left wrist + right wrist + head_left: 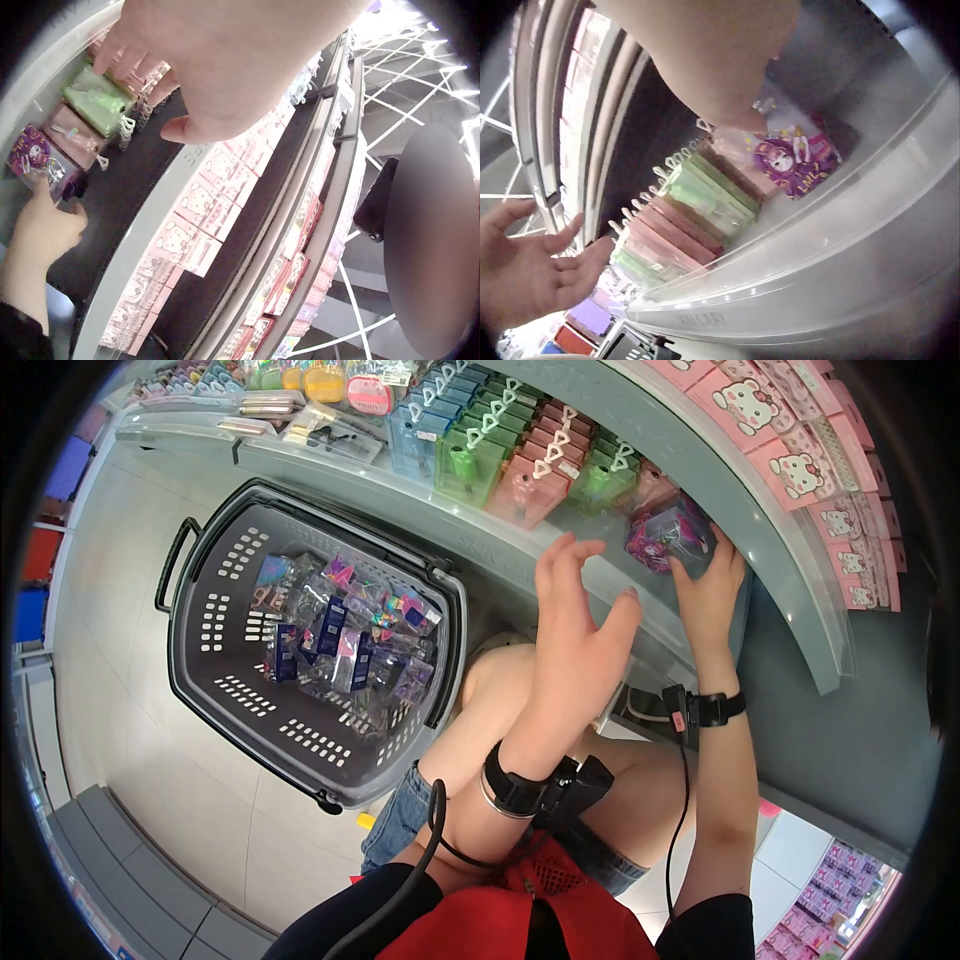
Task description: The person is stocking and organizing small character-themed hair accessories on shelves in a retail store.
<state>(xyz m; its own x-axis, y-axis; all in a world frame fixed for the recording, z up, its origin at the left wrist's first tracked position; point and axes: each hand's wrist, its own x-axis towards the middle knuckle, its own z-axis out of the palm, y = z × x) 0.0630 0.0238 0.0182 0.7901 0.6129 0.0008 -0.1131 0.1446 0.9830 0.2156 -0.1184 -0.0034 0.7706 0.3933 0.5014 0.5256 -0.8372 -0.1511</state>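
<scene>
My right hand [708, 585] is at the lower shelf's right end. Its thumb and fingers hold the near edge of a clear packet with a purple cartoon print [668, 538]. In the right wrist view the printed packet [795, 161] stands against the shelf's clear front lip, the fingers partly hidden behind the wrist. My left hand [580, 615] hovers in front of the shelf, fingers spread and slightly bent, holding nothing. Beside the packet, pink and green pouches [605, 480] with white clasps stand in a row.
A grey basket [215, 660] on the floor at left holds several packets [350, 625] in clear wrapping. More pouches in blue [415, 435] line the shelf. An upper shelf edge [790, 585] with pink cartoon boxes [800, 470] overhangs at right. Another person [435, 240] stands nearby.
</scene>
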